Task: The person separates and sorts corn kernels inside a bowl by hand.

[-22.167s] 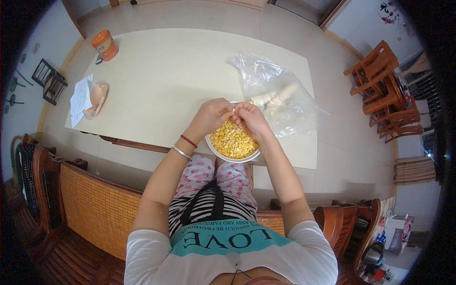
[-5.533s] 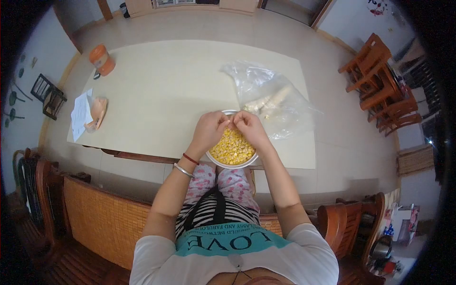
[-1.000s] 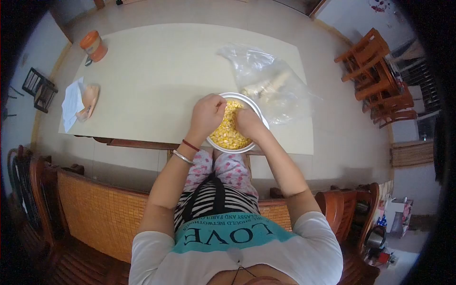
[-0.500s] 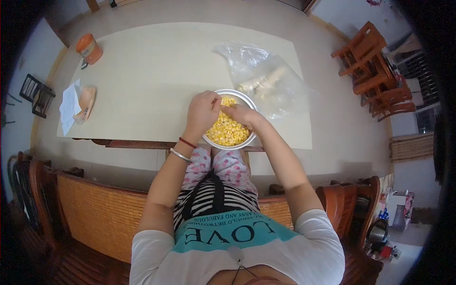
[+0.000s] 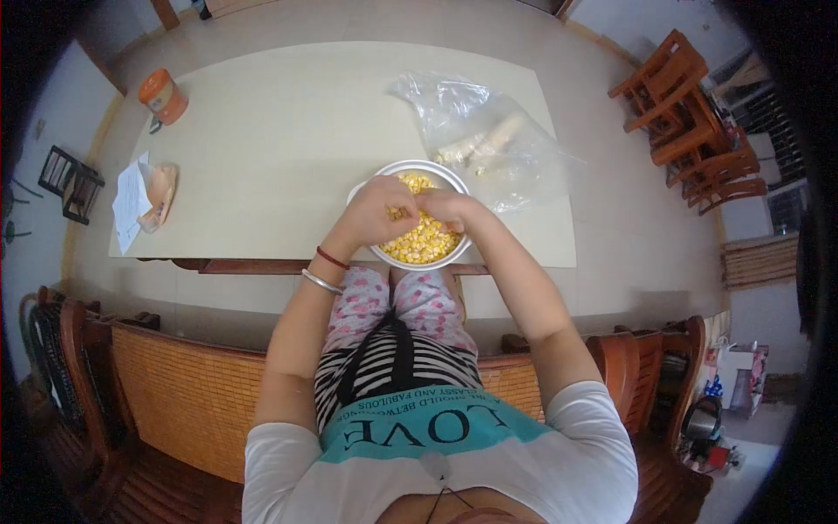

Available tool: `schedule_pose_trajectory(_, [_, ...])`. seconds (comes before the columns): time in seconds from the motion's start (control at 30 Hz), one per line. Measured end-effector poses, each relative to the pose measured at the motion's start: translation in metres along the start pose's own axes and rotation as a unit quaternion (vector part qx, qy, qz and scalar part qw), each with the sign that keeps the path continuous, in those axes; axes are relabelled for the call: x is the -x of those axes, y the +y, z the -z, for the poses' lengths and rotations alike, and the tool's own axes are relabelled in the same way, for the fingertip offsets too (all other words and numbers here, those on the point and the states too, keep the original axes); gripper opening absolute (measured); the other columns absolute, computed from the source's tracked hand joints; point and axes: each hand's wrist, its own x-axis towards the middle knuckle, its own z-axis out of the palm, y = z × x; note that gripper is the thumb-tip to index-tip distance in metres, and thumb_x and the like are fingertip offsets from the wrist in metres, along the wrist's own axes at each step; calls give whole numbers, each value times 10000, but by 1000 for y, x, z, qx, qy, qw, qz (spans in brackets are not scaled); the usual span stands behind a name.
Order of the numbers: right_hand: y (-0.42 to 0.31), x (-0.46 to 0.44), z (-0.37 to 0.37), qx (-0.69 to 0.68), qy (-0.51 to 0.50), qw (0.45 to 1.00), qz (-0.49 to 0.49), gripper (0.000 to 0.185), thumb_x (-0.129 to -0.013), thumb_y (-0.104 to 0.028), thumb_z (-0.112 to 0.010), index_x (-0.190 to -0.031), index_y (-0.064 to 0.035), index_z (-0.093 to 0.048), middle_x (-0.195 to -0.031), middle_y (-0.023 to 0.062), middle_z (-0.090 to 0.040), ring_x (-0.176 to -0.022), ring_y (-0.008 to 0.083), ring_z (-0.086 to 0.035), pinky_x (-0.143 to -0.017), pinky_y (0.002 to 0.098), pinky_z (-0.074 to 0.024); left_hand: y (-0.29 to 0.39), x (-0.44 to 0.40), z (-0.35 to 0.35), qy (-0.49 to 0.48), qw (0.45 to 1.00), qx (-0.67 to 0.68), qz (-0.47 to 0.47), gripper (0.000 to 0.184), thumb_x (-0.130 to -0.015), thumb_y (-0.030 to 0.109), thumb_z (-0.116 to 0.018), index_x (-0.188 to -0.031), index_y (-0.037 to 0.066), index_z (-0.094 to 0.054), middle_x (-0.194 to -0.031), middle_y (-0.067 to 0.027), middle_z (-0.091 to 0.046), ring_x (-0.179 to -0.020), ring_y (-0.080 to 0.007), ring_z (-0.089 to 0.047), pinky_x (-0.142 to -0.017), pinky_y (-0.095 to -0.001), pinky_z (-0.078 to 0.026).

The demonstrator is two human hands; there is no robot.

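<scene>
A round silver metal bowl [image 5: 463, 186] full of loose yellow corn kernels [image 5: 421, 243] stands at the table's near edge. Over its left side is my left hand [image 5: 377, 208], its fingers curled, with yellow kernels showing between them. My right hand [image 5: 443, 208] reaches in from the right with bent fingers. Its fingertips are close to the left hand and low among the kernels, so what they pinch is hidden. Just beyond the bowl, a clear plastic bag [image 5: 524, 182] lies on the table with pale, stripped-looking corn cobs [image 5: 502, 138] in it.
The pale table [image 5: 288, 113] spreads out in front of me. An orange canister [image 5: 163, 96] stands at its far left corner. White paper [image 5: 131, 201] and a small orange-tinted packet [image 5: 160, 196] lie by the left edge. Stacked wooden stools [image 5: 676, 96] are on the floor at right.
My left hand has turned and lowered slightly toward the right, showing kernels between its curled fingers. The right hand has stayed almost in place. The view has shifted a little.
</scene>
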Motion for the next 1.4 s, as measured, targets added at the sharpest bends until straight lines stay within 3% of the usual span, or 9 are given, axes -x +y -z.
schedule_pose_trajectory(0.07, [10, -12, 0, -50, -13, 998, 30, 486, -930, -351, -472, -1312, -50, -475, -1200, 98, -558, -988, 190, -563, -731, 364, -492, -1, -1, -2, -70, 995, -33, -61, 96, -687, 146, -729, -759, 96, -689, -830, -46, -630, -848, -247, -578, -830, -376, -414])
schedule_pose_trajectory(0.2, [33, -44, 4, -72, -12, 995, 63, 424, -913, -264, -481, -1237, 4, -529, -1084, 118, -607, -809, 178, -607, -592, 309, -496, 8, -5, 0, -149, 987, -56, -33, 140, -679, 223, -746, -782, 136, -708, -850, -36, -606, -920, -251, -549, -877, -389, -371])
schedule_pose_trajectory(0.3, [38, -54, 6, -50, -45, 994, 86, 432, -922, -280, -468, -1207, 34, -548, -1067, 150, -618, -799, 182, -625, -555, 286, -499, 10, -5, -2, -158, 982, -93, -39, 150, -689, 267, -737, -784, 154, -711, -835, -35, -589, -920, -256, -542, -886, -395, -367])
schedule_pose_trajectory(0.4, [25, -40, 8, -19, -32, 998, 50, 436, -948, -308, -423, -1266, -29, -528, -1113, 134, -621, -859, 191, -632, -557, 277, -506, 10, -1, -12, -155, 978, -122, -69, 134, -690, 266, -721, -768, 159, -704, -809, -31, -583, -915, -253, -542, -898, -411, -369])
schedule_pose_trajectory(0.5, [12, -17, -5, -138, -38, 986, 85, 447, -974, -377, -380, -1311, -110, -503, -1145, 96, -614, -954, 190, -605, -605, 308, -517, 11, 0, -16, -146, 974, -138, -100, 116, -673, 241, -713, -747, 154, -693, -797, -26, -583, -915, -248, -543, -917, -433, -364])
schedule_pose_trajectory(0.6, [-6, 8, -7, -140, -10, 987, 74, 456, -974, -463, -408, -1203, -107, -578, -952, 37, -653, -657, 62, -601, -415, 203, -442, 17, -2, -15, -138, 972, -152, -114, 112, -660, 224, -708, -728, 139, -684, -788, -24, -581, -920, -245, -544, -938, -456, -350])
schedule_pose_trajectory(0.9, [-17, 29, -9, -208, -9, 977, 41, 509, -946, -572, -413, -900, -108, -618, -670, 1, -608, -433, 68, -525, -314, 194, -374, 22, -2, -26, -142, 965, -193, -107, 103, -664, 199, -693, -699, 104, -679, -771, -24, -566, -879, -234, -524, -910, -474, -334])
schedule_pose_trajectory(1.07, [-9, 15, -5, -175, -14, 984, 38, 493, -959, -563, -386, -968, -131, -623, -708, 1, -622, -509, 65, -577, -352, 196, -427, 18, -1, -28, -135, 965, -196, -111, 101, -662, 194, -687, -641, 100, -653, -772, -27, -567, -874, -233, -523, -902, -469, -335])
schedule_pose_trajectory(1.4, [-12, 16, -3, -180, -67, 981, 33, 486, -975, -558, -335, -1082, -167, -603, -823, 22, -652, -612, 87, -625, -407, 215, -482, 26, -3, -25, -125, 974, -167, -90, 107, -701, 179, -652, -758, 92, -626, -788, -55, -576, -886, -253, -533, -935, -497, -320])
